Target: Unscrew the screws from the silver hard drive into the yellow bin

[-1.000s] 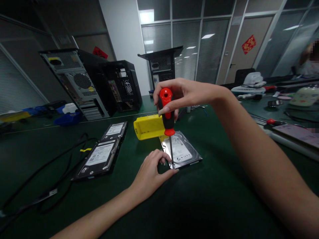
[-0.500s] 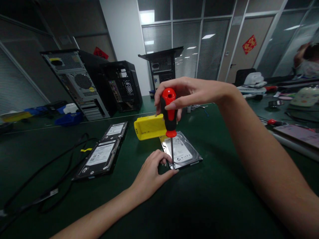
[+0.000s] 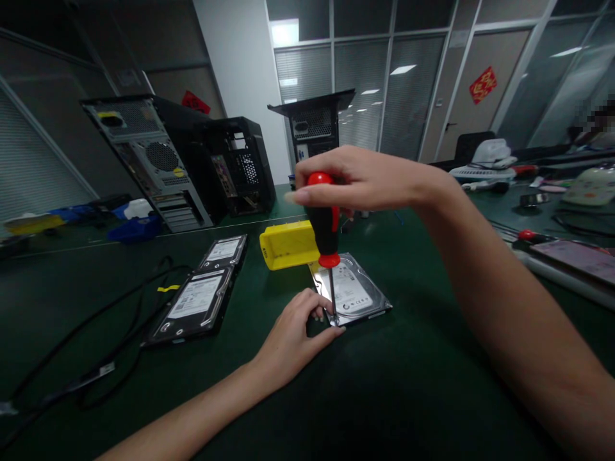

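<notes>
My right hand (image 3: 336, 182) is wrapped round the red and black handle of a screwdriver (image 3: 325, 230). The screwdriver stands nearly upright, its tip at the near left corner of a silver hard drive (image 3: 353, 291). My left hand (image 3: 300, 326) grips that same corner, thumb along the near edge and index finger on the left side; its other fingers are curled. Behind the drive, a yellow tray (image 3: 289, 245) lies on the green table (image 3: 384, 390).
Two more hard drives (image 3: 196, 298) (image 3: 225, 251) lie at the left, beside black cables (image 3: 96, 320). Open computer cases (image 3: 161, 160) (image 3: 240, 166) (image 3: 314, 128) stand at the back. On the right are another red-handled tool (image 3: 527, 235) and a white device (image 3: 487, 160).
My right hand has shifted slightly left on the handle, and its thumb now lies across the handle near the top. The left hand still holds the drive's corner.
</notes>
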A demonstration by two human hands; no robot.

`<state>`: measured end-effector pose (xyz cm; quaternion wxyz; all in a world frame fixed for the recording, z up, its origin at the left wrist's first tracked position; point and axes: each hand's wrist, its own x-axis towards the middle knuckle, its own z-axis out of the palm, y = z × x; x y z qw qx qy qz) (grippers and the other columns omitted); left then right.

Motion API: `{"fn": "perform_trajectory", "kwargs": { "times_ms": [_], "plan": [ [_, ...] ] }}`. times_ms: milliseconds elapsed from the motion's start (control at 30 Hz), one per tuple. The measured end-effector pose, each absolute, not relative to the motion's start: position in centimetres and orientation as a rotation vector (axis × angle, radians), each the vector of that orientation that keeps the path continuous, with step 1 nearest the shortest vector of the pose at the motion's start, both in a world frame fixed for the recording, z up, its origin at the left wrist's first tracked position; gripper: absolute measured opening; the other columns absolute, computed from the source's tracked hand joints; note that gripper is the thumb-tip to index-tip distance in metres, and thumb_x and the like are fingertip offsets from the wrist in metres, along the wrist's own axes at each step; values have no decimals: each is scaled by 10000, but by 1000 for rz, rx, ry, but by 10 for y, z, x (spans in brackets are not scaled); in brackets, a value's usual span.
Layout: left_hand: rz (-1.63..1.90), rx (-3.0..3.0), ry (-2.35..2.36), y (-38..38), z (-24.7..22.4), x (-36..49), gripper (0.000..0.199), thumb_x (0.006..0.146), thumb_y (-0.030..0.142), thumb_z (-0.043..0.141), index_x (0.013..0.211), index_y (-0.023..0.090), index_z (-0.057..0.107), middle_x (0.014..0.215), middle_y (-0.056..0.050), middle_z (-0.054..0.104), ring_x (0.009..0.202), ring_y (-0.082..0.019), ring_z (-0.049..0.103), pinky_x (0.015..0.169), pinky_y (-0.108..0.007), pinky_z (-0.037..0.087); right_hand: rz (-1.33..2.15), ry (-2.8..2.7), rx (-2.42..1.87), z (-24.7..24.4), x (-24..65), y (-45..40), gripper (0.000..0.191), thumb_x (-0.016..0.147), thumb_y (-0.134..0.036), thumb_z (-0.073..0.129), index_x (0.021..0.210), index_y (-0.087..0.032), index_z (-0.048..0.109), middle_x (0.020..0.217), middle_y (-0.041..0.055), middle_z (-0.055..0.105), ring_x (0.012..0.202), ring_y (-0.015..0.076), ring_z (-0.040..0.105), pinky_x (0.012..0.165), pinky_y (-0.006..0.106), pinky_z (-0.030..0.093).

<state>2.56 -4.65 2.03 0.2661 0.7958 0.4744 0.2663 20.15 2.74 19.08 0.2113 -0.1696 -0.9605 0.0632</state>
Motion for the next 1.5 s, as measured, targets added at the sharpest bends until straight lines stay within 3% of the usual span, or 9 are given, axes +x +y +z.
{"fn": "perform_trajectory", "kwargs": {
  "times_ms": [167, 367, 500, 600, 700, 967, 1167, 1300, 1500],
  "plan": [
    [720, 2145, 1269, -46, 18, 24, 169, 841, 306, 646, 951, 204, 570, 913, -10, 523, 837, -183, 510, 719, -282, 403, 253, -2723, -390, 192, 205, 27, 269, 950, -352, 467, 956, -98, 556, 783, -3, 514, 620, 48, 441, 555, 184, 315],
    [731, 2154, 1265, -47, 18, 24, 162, 846, 303, 641, 943, 202, 560, 919, -9, 519, 837, -179, 506, 714, -282, 398, 241, -2688, -361, 193, 204, 26, 422, 931, -473, 455, 770, -99, 567, 670, -20, 450, 603, 53, 412, 552, 188, 315],
    [718, 2153, 1268, -46, 19, 24, 168, 841, 303, 646, 941, 198, 562, 915, -11, 522, 836, -181, 507, 711, -282, 399, 417, -2681, -415, 193, 206, 27, 398, 1001, -342, 316, 937, -82, 611, 805, 19, 556, 681, 68, 506, 606, 179, 396],
    [721, 2152, 1266, -46, 19, 25, 163, 842, 295, 644, 943, 196, 562, 908, -12, 521, 838, -182, 510, 719, -283, 403, 482, -2684, -315, 194, 208, 31, 313, 990, -225, 343, 1073, -75, 605, 970, 59, 594, 812, 94, 547, 676, 183, 434],
    [730, 2155, 1264, -47, 19, 25, 154, 840, 285, 646, 939, 196, 567, 897, -11, 519, 839, -182, 512, 729, -285, 404, 493, -2695, -184, 194, 209, 36, 276, 975, -227, 407, 1119, -69, 582, 1028, 80, 592, 811, 88, 544, 655, 171, 433],
    [728, 2144, 1275, -47, 20, 26, 155, 833, 287, 655, 918, 196, 564, 894, -10, 522, 828, -181, 513, 723, -282, 406, 482, -2684, -229, 194, 204, 29, 328, 967, -332, 432, 924, -68, 623, 890, 56, 609, 654, 54, 523, 533, 141, 416],
    [735, 2147, 1269, -47, 19, 26, 159, 837, 281, 653, 930, 195, 558, 903, -8, 518, 834, -179, 511, 722, -278, 401, 659, -2731, -186, 198, 209, 25, 313, 964, -141, 358, 1191, -42, 550, 1026, 87, 586, 648, 54, 543, 521, 150, 449],
    [729, 2151, 1263, -47, 19, 25, 160, 837, 283, 653, 925, 194, 554, 900, -6, 515, 834, -178, 507, 723, -279, 398, 532, -2728, -142, 197, 208, 28, 313, 958, -242, 455, 1204, -69, 542, 998, 61, 590, 677, 40, 523, 547, 125, 413],
    [725, 2143, 1261, -46, 18, 25, 155, 841, 280, 646, 941, 199, 560, 918, -9, 518, 842, -179, 507, 720, -279, 400, 317, -2697, -385, 193, 201, 26, 423, 952, -443, 421, 985, -70, 619, 843, 33, 570, 684, 57, 509, 562, 145, 394]
  ]
}}
